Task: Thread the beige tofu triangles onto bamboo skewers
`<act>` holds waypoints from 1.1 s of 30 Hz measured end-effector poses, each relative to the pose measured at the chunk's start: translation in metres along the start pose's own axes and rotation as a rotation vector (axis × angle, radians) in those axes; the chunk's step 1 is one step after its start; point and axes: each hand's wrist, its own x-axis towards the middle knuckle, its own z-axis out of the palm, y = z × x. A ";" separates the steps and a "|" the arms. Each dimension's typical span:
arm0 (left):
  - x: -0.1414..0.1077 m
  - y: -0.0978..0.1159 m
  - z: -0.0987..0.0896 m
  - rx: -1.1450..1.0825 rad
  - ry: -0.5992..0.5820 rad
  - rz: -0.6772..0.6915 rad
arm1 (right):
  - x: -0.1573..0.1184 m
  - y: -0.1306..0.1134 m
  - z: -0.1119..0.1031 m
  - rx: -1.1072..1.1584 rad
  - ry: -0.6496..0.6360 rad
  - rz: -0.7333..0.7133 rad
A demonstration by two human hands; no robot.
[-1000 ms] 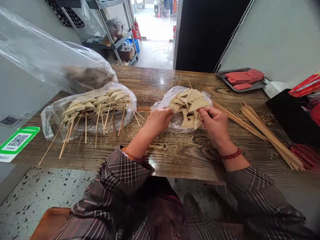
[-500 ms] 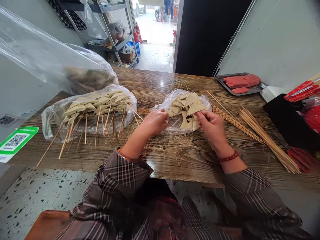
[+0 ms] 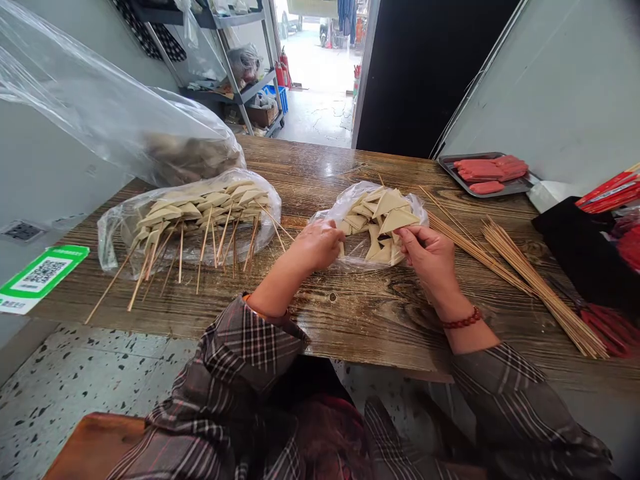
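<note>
"How many clear bags [image 3: 125, 110] on the table [image 3: 370, 330]?"
"Three. One tray [image 3: 516, 185], one green card [image 3: 45, 275], one red bracelet [image 3: 463, 320]."
"And hands [image 3: 320, 245]?"
"Two."
"Skewers [image 3: 550, 290]?"
"They overlap; I can't count them."

The head camera looks forward toward a doorway [image 3: 320, 80] and down on the nearby table [image 3: 370, 327], left hand [image 3: 320, 245] and right hand [image 3: 431, 253].

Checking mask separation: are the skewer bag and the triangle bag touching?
Apart. The head view shows bare tabletop between the skewer bag and the triangle bag.
</note>
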 end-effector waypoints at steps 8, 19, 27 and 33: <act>-0.003 0.002 -0.002 -0.125 0.145 0.031 | 0.000 0.001 -0.001 0.011 0.002 0.004; 0.005 0.017 0.003 -1.677 0.373 -0.089 | -0.006 -0.007 0.002 0.112 -0.040 0.048; 0.003 0.019 -0.005 -1.899 0.427 -0.171 | -0.009 -0.011 0.002 0.017 -0.136 -0.046; 0.005 0.019 -0.002 -1.733 0.527 -0.142 | -0.012 -0.016 0.002 -0.017 -0.178 -0.035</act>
